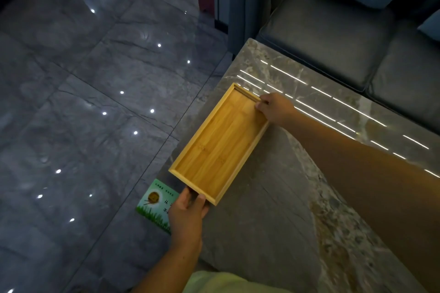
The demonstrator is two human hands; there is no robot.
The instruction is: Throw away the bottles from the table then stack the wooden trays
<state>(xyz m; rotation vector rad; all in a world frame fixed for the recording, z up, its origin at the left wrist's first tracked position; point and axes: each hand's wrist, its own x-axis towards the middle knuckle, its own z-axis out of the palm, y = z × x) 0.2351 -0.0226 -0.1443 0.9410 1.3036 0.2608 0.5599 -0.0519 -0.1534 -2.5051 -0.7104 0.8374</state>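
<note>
Both hands hold the empty wooden tray (pixel 220 143).

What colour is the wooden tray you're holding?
The rectangular wooden tray is a warm honey-yellow bamboo tone, seen in the head view.

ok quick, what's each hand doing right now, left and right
Left hand: closed on the near short end of the wooden tray.
Right hand: closed on the tray's far corner rim.
</note>
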